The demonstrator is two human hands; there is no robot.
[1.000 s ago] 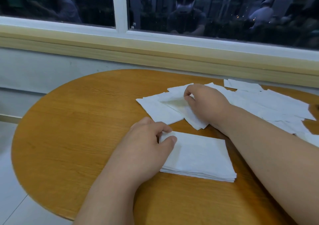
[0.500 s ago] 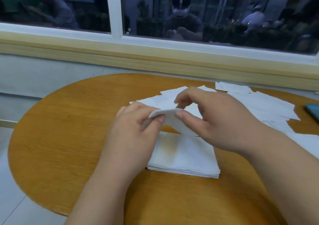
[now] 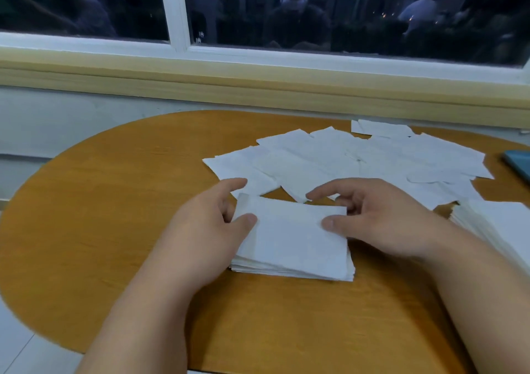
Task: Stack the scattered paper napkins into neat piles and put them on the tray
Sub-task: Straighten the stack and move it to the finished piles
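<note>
Lowered since half a second ago, the top napkin (image 3: 289, 230) now lies on the pile (image 3: 292, 273) near the middle of the table (image 3: 114, 215), no longer held in the air. The left hand (image 3: 206, 224) pinches its left edge, thumb on top and fingers curled at the slightly raised corner. The right hand (image 3: 381, 218) pinches the right edge, thumb on top, forefinger stretched over the far edge. Just beyond, loose napkins (image 3: 344, 158) overlap, spreading toward the far rim. A second pile (image 3: 499, 224) sits at the right. Bare wood lies open to the left and nearer the person.
</note>
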